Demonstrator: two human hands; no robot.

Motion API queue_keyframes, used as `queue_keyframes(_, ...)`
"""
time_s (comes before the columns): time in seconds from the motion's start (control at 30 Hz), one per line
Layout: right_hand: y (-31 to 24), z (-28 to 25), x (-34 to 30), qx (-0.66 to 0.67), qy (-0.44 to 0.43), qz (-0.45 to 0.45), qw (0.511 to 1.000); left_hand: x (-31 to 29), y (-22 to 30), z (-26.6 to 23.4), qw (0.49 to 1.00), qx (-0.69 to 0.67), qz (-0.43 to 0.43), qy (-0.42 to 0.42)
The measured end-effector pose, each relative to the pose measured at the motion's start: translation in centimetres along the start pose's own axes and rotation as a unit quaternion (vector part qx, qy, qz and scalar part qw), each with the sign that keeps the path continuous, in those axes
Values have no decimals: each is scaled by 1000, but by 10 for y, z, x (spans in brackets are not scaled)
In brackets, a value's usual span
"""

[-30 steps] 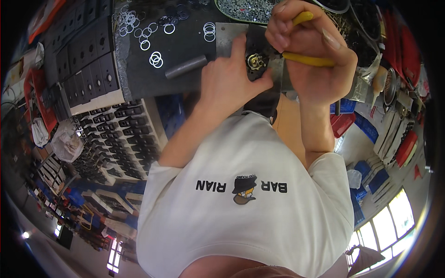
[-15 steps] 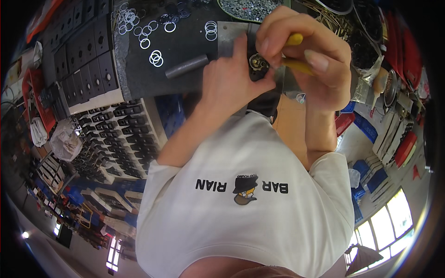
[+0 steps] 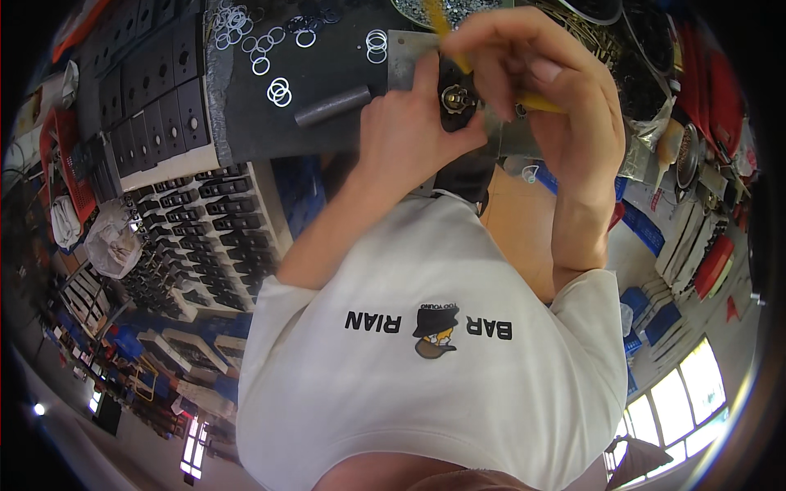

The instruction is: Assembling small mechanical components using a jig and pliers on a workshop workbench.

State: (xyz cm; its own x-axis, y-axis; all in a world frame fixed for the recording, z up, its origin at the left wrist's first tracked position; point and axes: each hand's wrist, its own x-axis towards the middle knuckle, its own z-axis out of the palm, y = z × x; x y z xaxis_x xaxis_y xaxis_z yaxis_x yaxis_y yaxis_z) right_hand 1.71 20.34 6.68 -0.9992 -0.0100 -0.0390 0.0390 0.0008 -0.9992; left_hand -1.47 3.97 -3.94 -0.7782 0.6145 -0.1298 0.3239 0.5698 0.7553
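My left hand [image 3: 409, 123] rests at the bench's near edge, index finger and thumb spread to either side of a dark metal part with a round brass-coloured centre [image 3: 457, 99]; it holds that part steady. My right hand [image 3: 565, 90], just right of it, is closed round yellow-handled pliers [image 3: 540, 102]. One yellow handle [image 3: 458, 60] sticks up past the fingertips, the other crosses the palm. The fingers are smeared by motion and the pliers' jaws are hidden. Under the part lies a flat metal plate [image 3: 403, 59].
Left of my hand lies a grey round bar [image 3: 333, 106] on the dark bench [image 3: 254, 127]. Thin metal rings [image 3: 279, 92] are scattered beyond it. At the far edge stands a tray [image 3: 401, 11] of small metal pieces. Black plates [image 3: 164, 98] stand in rows at far left.
My right hand has turned, swinging one yellow handle leftward and away from me. The brass-coloured centre shows more fully. My left hand has stayed nearly in place.
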Motion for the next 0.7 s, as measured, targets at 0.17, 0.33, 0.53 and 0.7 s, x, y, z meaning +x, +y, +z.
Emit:
queue_keyframes(0.17,-33,17,9,196,186,104,957,-3,0,3,999,17,-24,30)
queue_keyframes(0.33,-29,28,10,102,183,134,969,1,1,0,1000,16,-14,-4)
queue_keyframes(0.53,32,-5,-10,109,54,-44,992,0,2,-2,999,28,-22,-15)
queue_keyframes(0.7,31,-3,-15,-4,32,-61,998,0,-3,0,999,27,-16,-10)
